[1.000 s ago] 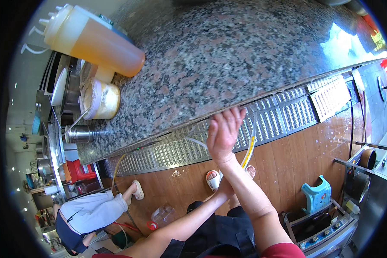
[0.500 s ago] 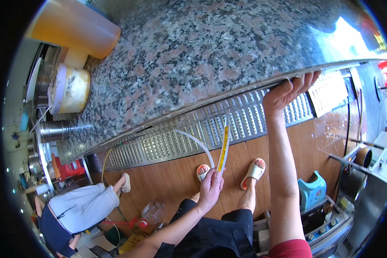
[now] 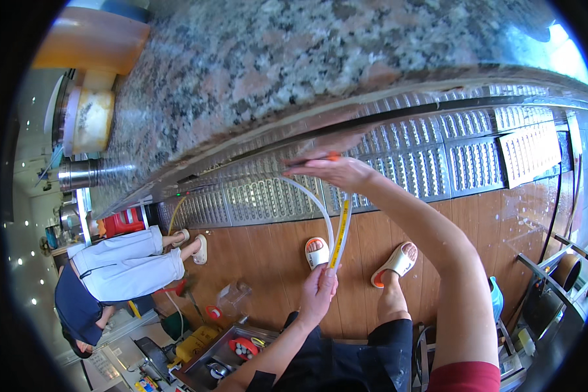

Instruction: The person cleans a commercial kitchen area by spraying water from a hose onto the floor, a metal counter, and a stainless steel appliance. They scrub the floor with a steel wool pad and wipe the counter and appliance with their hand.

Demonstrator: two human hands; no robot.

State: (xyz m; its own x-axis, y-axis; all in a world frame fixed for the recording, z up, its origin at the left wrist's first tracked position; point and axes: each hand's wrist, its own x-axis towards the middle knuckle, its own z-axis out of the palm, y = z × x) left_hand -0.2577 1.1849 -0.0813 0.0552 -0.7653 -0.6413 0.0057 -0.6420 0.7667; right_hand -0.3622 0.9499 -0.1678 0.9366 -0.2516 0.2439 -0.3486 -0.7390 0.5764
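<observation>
Right hand has swung left from where it was half a second ago, up at the edge of the granite counter; now it's below that edge, fingers stretched out straight, holding nothing I can see. Left hand is closed around a yellow-striped clear hose, looped up toward the metal grating.

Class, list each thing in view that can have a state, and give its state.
Left hand: closed around tubing.
Tubing: bent.
Right hand: open, outstretched.
Sandals: worn.
Bottle: orange contents, partly out of view.
Tub: cannot tell whether open.
</observation>
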